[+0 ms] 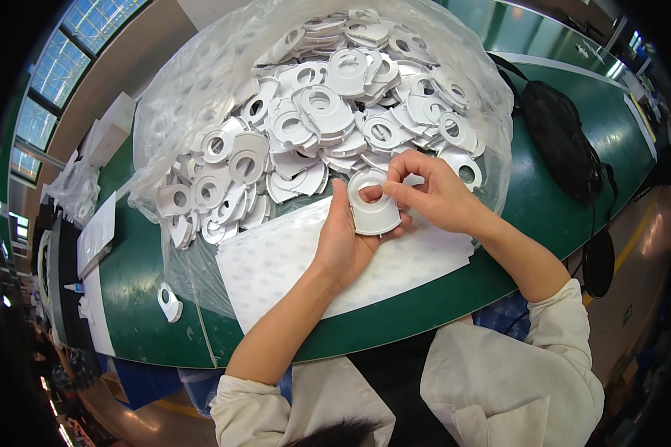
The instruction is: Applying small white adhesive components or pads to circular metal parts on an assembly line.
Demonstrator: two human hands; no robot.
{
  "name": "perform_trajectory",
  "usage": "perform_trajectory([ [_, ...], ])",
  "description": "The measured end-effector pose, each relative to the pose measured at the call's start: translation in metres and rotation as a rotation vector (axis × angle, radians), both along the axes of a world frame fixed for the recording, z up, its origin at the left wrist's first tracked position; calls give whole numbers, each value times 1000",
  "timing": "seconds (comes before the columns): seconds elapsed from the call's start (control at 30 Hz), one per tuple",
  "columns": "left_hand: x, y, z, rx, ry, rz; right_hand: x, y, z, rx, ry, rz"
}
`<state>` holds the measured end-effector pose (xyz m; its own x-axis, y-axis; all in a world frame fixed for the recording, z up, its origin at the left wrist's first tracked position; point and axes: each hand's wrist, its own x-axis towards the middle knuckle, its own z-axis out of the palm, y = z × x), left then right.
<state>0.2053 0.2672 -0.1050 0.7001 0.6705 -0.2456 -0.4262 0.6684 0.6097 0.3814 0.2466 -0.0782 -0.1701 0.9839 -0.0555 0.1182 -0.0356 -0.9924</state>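
"Hands, how do they stand?"

"Left hand (343,250) cradles one white ring-topped plastic plate (378,219) from below, above the white sheet (276,276), perhaps to steady it for the right hand (441,195). Right thumb and forefinger come together near its rim; whether they pinch something, I cannot tell."

"Why this sheet?"

"Probably it protects from the green tabletop (134,316). The pile of similar plates (324,119) lies beyond, within reach."
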Motion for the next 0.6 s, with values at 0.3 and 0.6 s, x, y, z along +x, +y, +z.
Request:
perform_trajectory([
  [0.3, 0, -2, 1, 89, 117, 13, -3, 0, -3, 118, 25, -5],
  [0.6, 0, -1, 0, 78, 135, 17, -3, -3, 2, 128, -19, 9],
])
